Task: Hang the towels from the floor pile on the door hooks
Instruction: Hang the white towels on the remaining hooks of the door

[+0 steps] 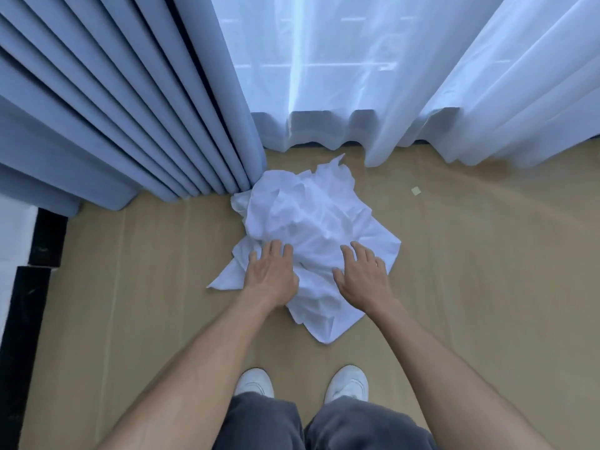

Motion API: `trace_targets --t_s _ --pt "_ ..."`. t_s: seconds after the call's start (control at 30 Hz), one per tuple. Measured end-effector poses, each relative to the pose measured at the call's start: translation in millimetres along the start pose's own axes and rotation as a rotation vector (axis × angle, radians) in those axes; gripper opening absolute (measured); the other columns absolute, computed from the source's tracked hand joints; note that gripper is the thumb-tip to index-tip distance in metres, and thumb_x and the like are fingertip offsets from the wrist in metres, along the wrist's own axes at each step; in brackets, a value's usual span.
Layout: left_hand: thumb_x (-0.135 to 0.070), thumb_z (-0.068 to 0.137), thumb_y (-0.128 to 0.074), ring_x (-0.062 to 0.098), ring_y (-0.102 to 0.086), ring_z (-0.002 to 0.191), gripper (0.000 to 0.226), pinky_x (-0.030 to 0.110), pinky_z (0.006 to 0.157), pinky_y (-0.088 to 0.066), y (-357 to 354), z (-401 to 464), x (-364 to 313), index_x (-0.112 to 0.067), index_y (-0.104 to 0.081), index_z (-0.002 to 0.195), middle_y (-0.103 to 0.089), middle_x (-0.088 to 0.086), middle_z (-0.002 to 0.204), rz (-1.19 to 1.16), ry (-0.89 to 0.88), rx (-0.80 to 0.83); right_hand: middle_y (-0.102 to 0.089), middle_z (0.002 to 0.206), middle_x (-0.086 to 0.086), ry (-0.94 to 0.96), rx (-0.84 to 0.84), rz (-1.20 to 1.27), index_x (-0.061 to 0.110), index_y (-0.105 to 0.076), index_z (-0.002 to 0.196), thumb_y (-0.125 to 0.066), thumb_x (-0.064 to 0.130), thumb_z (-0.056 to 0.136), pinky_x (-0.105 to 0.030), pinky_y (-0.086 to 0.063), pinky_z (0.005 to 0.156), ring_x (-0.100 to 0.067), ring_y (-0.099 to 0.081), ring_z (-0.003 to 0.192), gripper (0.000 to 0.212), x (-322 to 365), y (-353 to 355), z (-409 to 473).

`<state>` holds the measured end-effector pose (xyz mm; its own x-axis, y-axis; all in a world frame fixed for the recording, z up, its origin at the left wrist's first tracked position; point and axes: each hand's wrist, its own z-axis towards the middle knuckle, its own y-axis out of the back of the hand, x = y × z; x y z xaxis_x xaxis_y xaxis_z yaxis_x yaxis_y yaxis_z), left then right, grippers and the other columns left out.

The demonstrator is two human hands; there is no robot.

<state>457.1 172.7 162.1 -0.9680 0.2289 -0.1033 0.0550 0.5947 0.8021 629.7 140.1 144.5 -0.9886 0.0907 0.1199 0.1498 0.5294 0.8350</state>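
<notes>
Only 1 view exists, a wide-angle head camera looking steeply down and forward from standing height. It faces the floor [470,287] where it meets the curtains [113,108], whose folds bow outward at the frame's edges. Nearest its lens, at the bottom edge, are the person's forearms, trousers and shoes [347,383].

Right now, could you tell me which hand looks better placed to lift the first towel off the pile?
Probably the left hand: it lies by a loose towel corner at the pile's near-left edge. The right hand rests open on the bunched middle, where layers are harder to separate.
</notes>
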Motion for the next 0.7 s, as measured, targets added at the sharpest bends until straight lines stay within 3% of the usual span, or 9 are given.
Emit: trace_targets --t_s 0.07,0.23,0.33,0.4,0.47,0.53,0.6,0.7 --pt "-0.024 0.096 -0.036 0.025 -0.034 0.126 0.043 0.039 0.099 -0.032 -25.0 37.0 5.8 -0.011 -0.031 0.136 -0.033 0.008 0.137 -0.016 0.033 -0.006 -0.019 0.153 -0.009 0.024 -0.024 -0.006 0.013 -0.022 0.145 -0.032 0.038 0.099 -0.043 -0.023 0.11 -0.028 -0.023 0.139 0.053 -10.6 -28.1 35.6" --pt "-0.022 0.098 -0.033 0.028 -0.029 0.131 0.049 0.039 0.1 -0.033 -80.7 116.1 23.5 -0.012 -0.021 0.144 -0.026 0.011 0.145 -0.075 0.104 -0.036 -0.025 0.149 -0.006 0.097 -0.089 -0.076 0.012 -0.024 0.144 -0.033 0.035 0.099 -0.042 -0.027 0.107 -0.027 -0.029 0.134 0.051 -24.7 -87.1 113.2" --pt "-0.018 0.096 -0.035 0.03 -0.023 0.136 0.06 0.042 0.107 -0.027 -98.2 153.4 31.7 -0.014 -0.008 0.149 -0.016 0.013 0.151 -0.255 0.249 -0.064 -0.052 0.117 -0.01 0.131 -0.26 -0.1 0.008 -0.048 0.125 -0.04 0.026 0.091 -0.041 -0.042 0.079 -0.031 -0.052 0.1 0.039 -27.9 -115.2 146.4" --pt "-0.016 0.096 -0.036 0.03 -0.022 0.138 0.066 0.044 0.11 -0.023 -102.9 172.9 35.0 -0.015 -0.001 0.151 -0.015 0.012 0.153 -0.447 0.373 -0.091 -0.054 0.085 -0.009 0.156 -0.395 -0.141 0.007 -0.058 0.101 -0.04 0.023 0.081 -0.034 -0.037 0.057 -0.029 -0.051 0.071 0.032 -27.6 -125.9 160.3" --pt "-0.013 0.096 -0.035 0.029 -0.027 0.134 0.059 0.042 0.108 -0.025 -104.6 185.5 35.0 -0.012 -0.01 0.149 -0.027 0.011 0.148 -0.542 0.414 -0.159 -0.048 0.073 -0.006 0.203 -0.487 -0.177 0.008 -0.056 0.089 -0.041 0.021 0.075 -0.03 -0.028 0.053 -0.026 -0.045 0.061 0.025 -29.6 -130.1 168.5" --pt "-0.01 0.096 -0.034 0.029 -0.032 0.129 0.044 0.038 0.104 -0.028 -101.7 187.8 32.7 -0.006 -0.028 0.14 -0.036 0.012 0.142 -0.553 0.413 -0.265 -0.046 0.071 -0.005 0.245 -0.51 -0.208 0.008 -0.054 0.085 -0.055 0.016 0.071 -0.03 -0.026 0.053 -0.026 -0.044 0.058 0.016 -29.8 -127.9 168.7" --pt "-0.007 0.096 -0.034 0.029 -0.038 0.122 0.036 0.036 0.096 -0.033 -89.6 177.6 29.0 -0.005 -0.036 0.132 -0.041 0.013 0.135 -0.584 0.391 -0.316 -0.045 0.067 -0.005 0.257 -0.517 -0.208 0.009 -0.052 0.077 -0.068 0.006 0.06 -0.029 -0.026 0.053 -0.025 -0.041 0.055 0.023 -26.6 -119.8 160.5" --pt "-0.003 0.093 -0.029 0.033 -0.046 0.106 0.042 0.039 0.083 -0.041 -51.7 144.6 23.5 -0.011 -0.036 0.134 -0.04 0.013 0.127 -0.703 0.331 -0.288 -0.042 0.062 -0.003 0.261 -0.509 -0.218 0.012 -0.047 0.068 -0.07 -0.003 0.047 -0.029 -0.022 0.051 -0.021 -0.028 0.053 0.034 -14.4 -96.0 128.7"
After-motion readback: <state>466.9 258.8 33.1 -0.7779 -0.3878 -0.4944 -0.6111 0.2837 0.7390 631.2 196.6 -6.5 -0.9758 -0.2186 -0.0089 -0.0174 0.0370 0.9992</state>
